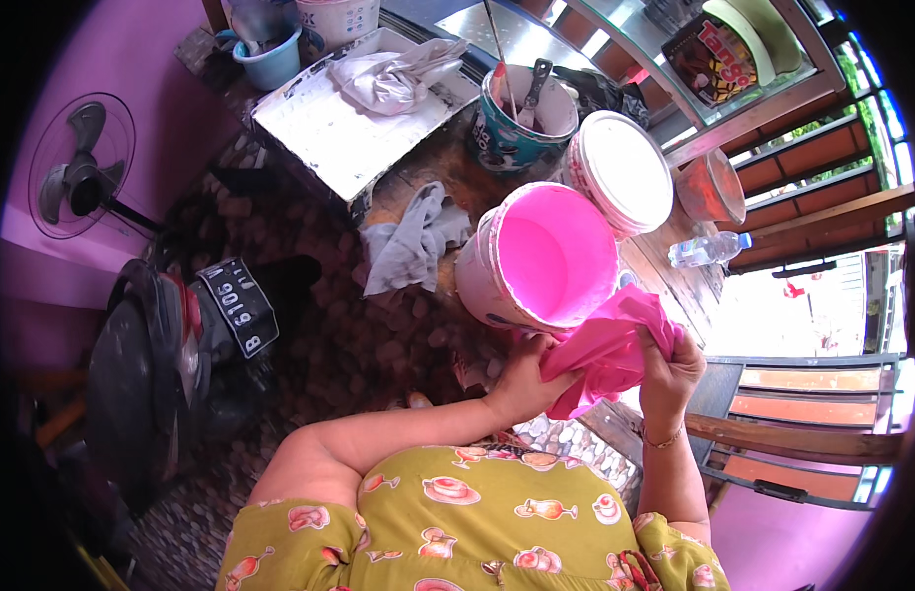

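Observation:
A crumpled, thin pink sheet that looks like a plastic bag (615, 345) is stretched between my two hands. My left hand (528, 382) pinches its left side, just below the paint bucket. Its upper right edge is gripped in my right hand (674, 369), fingers bent round the folds. Right beyond the sheet stands an open white bucket (482, 281) with bright pink paint inside; the sheet overlaps its near rim. A grey rag (415, 236) hangs over the table edge to the left of this bucket. Behind the bucket is a round white lidded tub (620, 172).
A teal bucket (516, 143) holds a scraper and a stick. Further left lies a white paint-stained tray (329, 128) under a crumpled whitish bag (393, 79). A water bottle (711, 250) lies at the table's right. A motorbike (171, 364) and a fan (83, 177) stand left.

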`<move>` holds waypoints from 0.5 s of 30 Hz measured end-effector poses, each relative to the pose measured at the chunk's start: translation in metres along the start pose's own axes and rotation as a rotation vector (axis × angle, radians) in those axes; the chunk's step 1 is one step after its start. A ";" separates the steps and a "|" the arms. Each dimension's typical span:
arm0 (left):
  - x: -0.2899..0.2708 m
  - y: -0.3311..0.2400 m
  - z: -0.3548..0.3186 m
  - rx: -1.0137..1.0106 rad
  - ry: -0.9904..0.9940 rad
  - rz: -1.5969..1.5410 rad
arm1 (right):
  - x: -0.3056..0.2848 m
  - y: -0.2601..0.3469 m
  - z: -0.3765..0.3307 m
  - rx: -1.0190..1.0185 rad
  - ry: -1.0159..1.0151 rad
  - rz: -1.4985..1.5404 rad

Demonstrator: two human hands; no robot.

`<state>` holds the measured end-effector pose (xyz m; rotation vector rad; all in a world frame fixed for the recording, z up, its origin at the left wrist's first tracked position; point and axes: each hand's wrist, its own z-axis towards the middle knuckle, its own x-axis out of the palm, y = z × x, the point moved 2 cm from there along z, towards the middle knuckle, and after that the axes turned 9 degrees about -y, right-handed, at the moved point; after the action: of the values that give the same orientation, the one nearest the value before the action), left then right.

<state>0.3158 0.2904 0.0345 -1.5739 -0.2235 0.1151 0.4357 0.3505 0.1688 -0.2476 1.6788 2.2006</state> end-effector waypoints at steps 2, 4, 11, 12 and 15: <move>-0.002 -0.004 0.001 -0.014 -0.041 -0.076 | 0.000 0.000 0.001 -0.001 0.003 0.009; 0.002 0.002 0.001 0.002 -0.068 -0.095 | 0.002 -0.002 0.002 0.007 0.038 0.005; 0.000 0.002 -0.002 -0.049 -0.019 -0.044 | 0.001 0.002 -0.001 -0.002 -0.011 0.039; -0.003 0.000 -0.004 -0.048 -0.020 -0.043 | -0.001 0.002 -0.001 -0.010 0.004 0.023; -0.009 -0.013 -0.005 0.021 -0.045 0.133 | -0.004 0.006 -0.002 -0.013 0.005 0.017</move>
<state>0.3075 0.2834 0.0469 -1.5655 -0.1521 0.2555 0.4366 0.3464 0.1752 -0.2429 1.6753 2.2263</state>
